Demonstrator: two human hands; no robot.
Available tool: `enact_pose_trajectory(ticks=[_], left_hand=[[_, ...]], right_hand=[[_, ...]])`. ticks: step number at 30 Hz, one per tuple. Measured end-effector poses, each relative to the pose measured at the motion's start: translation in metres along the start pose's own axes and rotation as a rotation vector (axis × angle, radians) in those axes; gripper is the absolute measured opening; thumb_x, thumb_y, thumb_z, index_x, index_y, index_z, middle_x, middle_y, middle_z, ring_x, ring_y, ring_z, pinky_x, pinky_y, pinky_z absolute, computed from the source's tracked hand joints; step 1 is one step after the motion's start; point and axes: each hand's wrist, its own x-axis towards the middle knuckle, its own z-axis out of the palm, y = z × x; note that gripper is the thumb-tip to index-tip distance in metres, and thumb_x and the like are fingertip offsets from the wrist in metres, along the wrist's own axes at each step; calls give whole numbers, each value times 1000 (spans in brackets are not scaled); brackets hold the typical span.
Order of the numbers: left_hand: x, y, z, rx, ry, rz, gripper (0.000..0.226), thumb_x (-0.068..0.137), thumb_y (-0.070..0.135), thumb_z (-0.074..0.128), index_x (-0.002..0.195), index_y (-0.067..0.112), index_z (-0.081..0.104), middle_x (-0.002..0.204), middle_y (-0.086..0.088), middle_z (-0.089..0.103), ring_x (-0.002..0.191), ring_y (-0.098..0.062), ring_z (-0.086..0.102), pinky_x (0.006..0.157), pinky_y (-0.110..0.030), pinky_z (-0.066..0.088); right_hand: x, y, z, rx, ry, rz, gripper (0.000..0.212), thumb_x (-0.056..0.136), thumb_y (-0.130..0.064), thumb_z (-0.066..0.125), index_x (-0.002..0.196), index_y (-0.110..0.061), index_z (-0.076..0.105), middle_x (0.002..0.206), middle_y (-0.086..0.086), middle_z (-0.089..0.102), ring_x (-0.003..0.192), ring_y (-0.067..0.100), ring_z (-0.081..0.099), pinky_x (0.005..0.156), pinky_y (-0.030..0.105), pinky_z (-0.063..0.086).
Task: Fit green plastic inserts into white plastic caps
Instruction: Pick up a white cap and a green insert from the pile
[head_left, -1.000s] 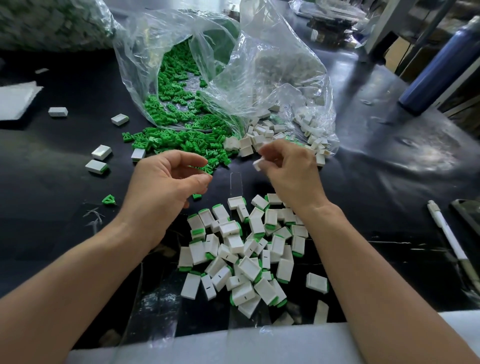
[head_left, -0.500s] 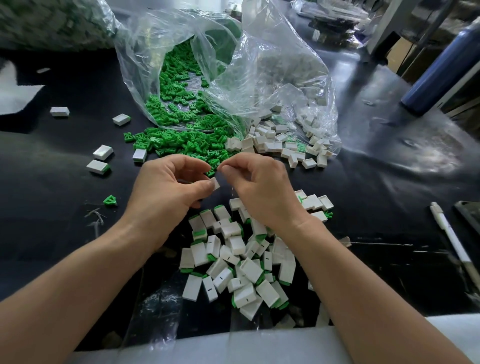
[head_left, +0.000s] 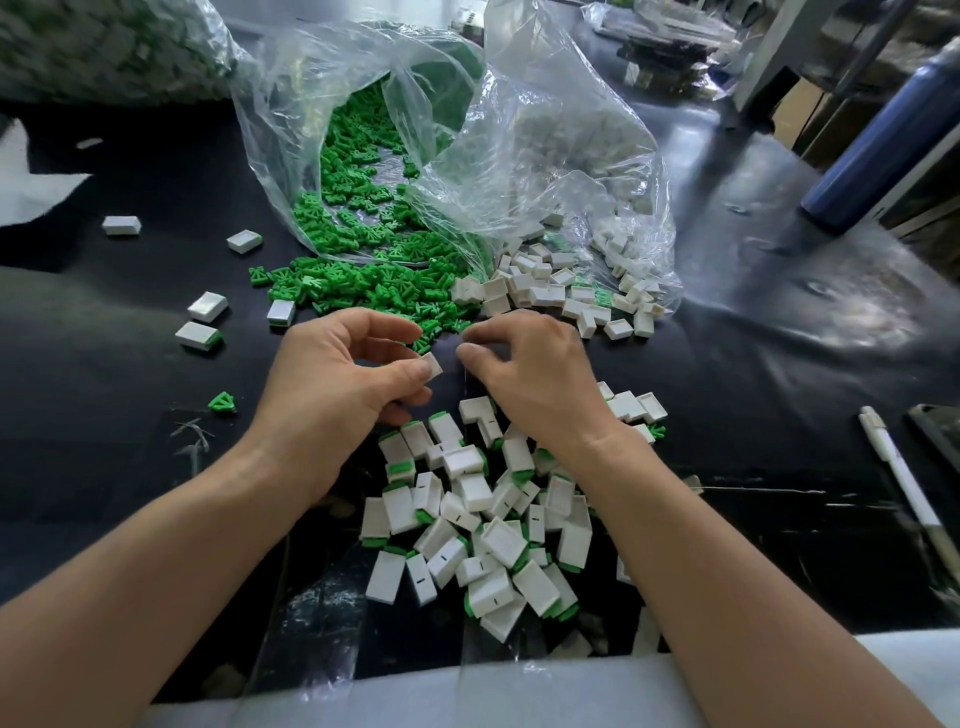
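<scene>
My left hand (head_left: 337, 379) pinches a white cap (head_left: 432, 364) between thumb and fingers. My right hand (head_left: 535, 374) is close beside it with curled fingers, its thumb tip just right of the cap. Whether it holds anything is hidden. Loose green inserts (head_left: 363, 288) spill from a clear plastic bag (head_left: 524, 135) just beyond both hands. Empty white caps (head_left: 535, 291) lie to the right of the inserts. A heap of caps fitted with green inserts (head_left: 467, 519) lies between my forearms.
Stray caps (head_left: 208, 306) and a single green insert (head_left: 222, 402) lie on the black table at left. A few empty caps (head_left: 636, 408) sit by my right wrist. A white pen (head_left: 904, 478) lies at right, a blue bottle (head_left: 883, 135) stands far right.
My right hand brought a white cap from the loose pile to my left hand, which now pinches it. Both hands have closed together at the middle.
</scene>
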Motion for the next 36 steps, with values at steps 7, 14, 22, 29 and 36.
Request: enact_pose_trajectory(ticks=[7,14,22,29,36], left_hand=[[-3,4,2,-64,-77,-8,20,73,-9,67,78,10,65,75,-8,66,60,-14,66,55,-20,55],[-4,3,5,-50,-98,4,18,74,-8,68,74,10,64,74,-7,64,76,-26,59,55,-18,53],[-6,5,5,-63,-122,1,14,72,-3,69,76,10,67,68,-2,69,64,-13,64,59,-21,55],[-5,7,5,-72,-140,24,26,57,10,70,82,14,66,65,1,70,57,-10,66,53,-20,54],[-7,7,5,-70,-121,39,29,54,15,70,83,16,65,62,1,69,53,-9,65,48,-17,51]], right_hand=[[-2,3,-9,123,134,-18,22,83,-7,62,100,-22,64,70,-17,48,67,0,48,68,16,40],[-11,-6,-10,428,86,-5,21,82,-7,65,75,-25,58,75,-3,63,74,16,63,75,31,54],[-14,-8,-12,585,-17,6,24,82,-4,65,72,-24,59,68,1,64,67,16,63,68,35,56],[-16,-8,-12,544,-12,2,23,82,-7,66,71,-26,59,66,-1,65,62,12,63,64,28,55],[-19,-8,-13,548,-84,30,20,82,-8,66,73,-23,56,64,0,62,60,11,61,60,25,50]])
